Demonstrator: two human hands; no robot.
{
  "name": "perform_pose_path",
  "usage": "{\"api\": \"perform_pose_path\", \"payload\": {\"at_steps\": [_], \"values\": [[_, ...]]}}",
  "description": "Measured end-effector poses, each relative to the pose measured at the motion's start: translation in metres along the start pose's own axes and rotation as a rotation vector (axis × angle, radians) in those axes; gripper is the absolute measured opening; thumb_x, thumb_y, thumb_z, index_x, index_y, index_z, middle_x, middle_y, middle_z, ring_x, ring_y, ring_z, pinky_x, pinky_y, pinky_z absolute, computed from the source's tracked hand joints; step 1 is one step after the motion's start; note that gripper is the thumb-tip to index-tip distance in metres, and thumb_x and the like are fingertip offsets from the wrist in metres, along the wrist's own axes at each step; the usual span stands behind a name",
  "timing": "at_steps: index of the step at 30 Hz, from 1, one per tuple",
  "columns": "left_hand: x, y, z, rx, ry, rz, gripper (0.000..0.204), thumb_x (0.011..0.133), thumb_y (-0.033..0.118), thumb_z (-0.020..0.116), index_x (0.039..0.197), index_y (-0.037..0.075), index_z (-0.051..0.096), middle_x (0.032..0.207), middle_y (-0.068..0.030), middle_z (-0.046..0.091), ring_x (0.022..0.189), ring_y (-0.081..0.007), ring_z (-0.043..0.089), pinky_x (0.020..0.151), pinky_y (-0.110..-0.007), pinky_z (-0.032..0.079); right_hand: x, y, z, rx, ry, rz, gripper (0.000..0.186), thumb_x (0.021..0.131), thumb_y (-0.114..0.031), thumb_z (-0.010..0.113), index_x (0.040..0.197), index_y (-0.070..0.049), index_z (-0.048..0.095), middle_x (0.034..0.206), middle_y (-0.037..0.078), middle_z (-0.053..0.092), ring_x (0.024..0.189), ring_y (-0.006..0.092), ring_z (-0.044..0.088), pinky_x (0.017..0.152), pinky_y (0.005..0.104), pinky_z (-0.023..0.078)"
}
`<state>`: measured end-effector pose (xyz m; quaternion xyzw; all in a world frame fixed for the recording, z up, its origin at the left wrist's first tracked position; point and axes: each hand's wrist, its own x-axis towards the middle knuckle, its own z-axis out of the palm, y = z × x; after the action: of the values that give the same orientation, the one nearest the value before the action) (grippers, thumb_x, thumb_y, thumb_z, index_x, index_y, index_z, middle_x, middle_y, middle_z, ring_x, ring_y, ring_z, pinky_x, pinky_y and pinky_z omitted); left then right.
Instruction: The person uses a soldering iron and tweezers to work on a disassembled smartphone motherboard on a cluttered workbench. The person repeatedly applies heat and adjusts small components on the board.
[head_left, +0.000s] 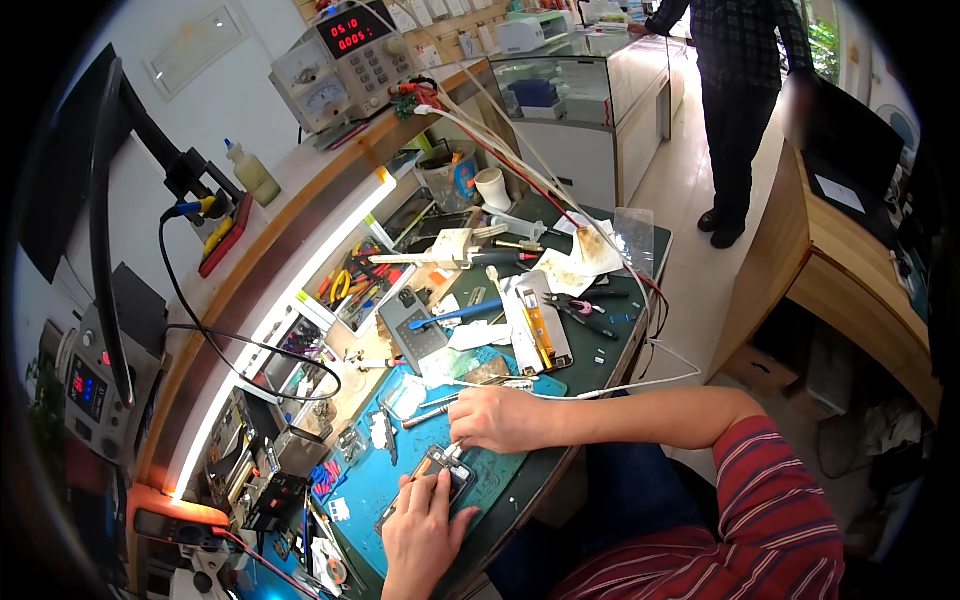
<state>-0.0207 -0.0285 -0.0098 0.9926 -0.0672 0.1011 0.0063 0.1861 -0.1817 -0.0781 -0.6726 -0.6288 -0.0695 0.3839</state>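
Note:
An opened phone (459,487) lies on the blue work mat (365,535), its inner parts showing at the far end. My left hand (425,520) rests over it, fingers across the phone and thumb along its near right side, gripping it against the mat. At the far end of the phone, my right hand (495,418) is closed in a pinch. A small white plug-like tip (455,450) shows under its fingertips, touching or very close to the phone. A thin white cable (620,386) runs into that hand from the right. The fingers hide how the tip meets the phone.
Beyond my right hand lie a grey phone back (413,328), a blue brush (455,314), pliers (580,312) and a white phone frame (537,322). A power supply (345,70) stands on the shelf, a multimeter (175,520) at lower left. A person (740,100) stands in the aisle.

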Motion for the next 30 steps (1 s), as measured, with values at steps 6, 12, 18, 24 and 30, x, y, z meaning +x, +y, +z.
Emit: {"api": "perform_pose_path", "payload": {"at_steps": [6, 12, 18, 24, 30], "values": [[-0.002, -0.002, 0.003, -0.056, 0.037, -0.012, 0.055, 0.085, 0.034, 0.085, 0.128, 0.004, 0.071, 0.12, -0.0079, 0.067, 0.111, -0.0321, 0.068, 0.078, -0.041, 0.06, -0.001, -0.02, -0.008, -0.192, 0.004, 0.075, 0.022, 0.087, -0.019, 0.079, 0.107, -0.01, 0.074, 0.105, 0.004, 0.068, 0.104, 0.0261, 0.066, 0.092, 0.0417, 0.051], [-0.003, -0.005, 0.003, -0.076, 0.062, -0.022, 0.051, 0.087, 0.039, 0.084, 0.124, 0.006, 0.073, 0.116, -0.0064, 0.07, 0.112, -0.0314, 0.07, 0.08, -0.037, 0.06, -0.009, -0.036, -0.003, -0.259, 0.198, 0.121, 0.036, 0.087, -0.013, 0.076, 0.124, -0.009, 0.072, 0.112, 0.005, 0.069, 0.108, 0.0253, 0.066, 0.094, 0.0413, 0.049], [-0.002, -0.006, 0.005, -0.115, 0.114, -0.027, 0.041, 0.086, 0.029, 0.085, 0.118, 0.005, 0.074, 0.111, -0.0057, 0.071, 0.099, -0.0291, 0.07, 0.078, -0.039, 0.058, -0.014, -0.037, 0.001, -0.286, 0.195, 0.119, 0.037, 0.087, -0.013, 0.076, 0.124, -0.009, 0.073, 0.112, 0.004, 0.07, 0.107, 0.0248, 0.066, 0.094, 0.04, 0.049], [-0.001, -0.007, 0.006, -0.136, 0.137, -0.017, 0.04, 0.086, 0.028, 0.085, 0.116, 0.005, 0.074, 0.111, -0.0059, 0.071, 0.099, -0.0294, 0.07, 0.078, -0.039, 0.058, -0.015, -0.039, 0.0, -0.301, 0.189, 0.121, 0.036, 0.088, -0.013, 0.076, 0.124, -0.009, 0.073, 0.111, 0.005, 0.07, 0.107, 0.025, 0.066, 0.095, 0.0398, 0.049], [-0.001, -0.007, 0.005, -0.141, 0.136, -0.017, 0.041, 0.085, 0.028, 0.086, 0.116, 0.004, 0.074, 0.113, -0.0066, 0.072, 0.101, -0.0301, 0.071, 0.08, -0.039, 0.059, -0.015, -0.038, 0.0, -0.306, 0.179, 0.124, 0.035, 0.09, -0.014, 0.075, 0.124, -0.01, 0.073, 0.111, 0.005, 0.07, 0.108, 0.0247, 0.066, 0.096, 0.0397, 0.049]]}}
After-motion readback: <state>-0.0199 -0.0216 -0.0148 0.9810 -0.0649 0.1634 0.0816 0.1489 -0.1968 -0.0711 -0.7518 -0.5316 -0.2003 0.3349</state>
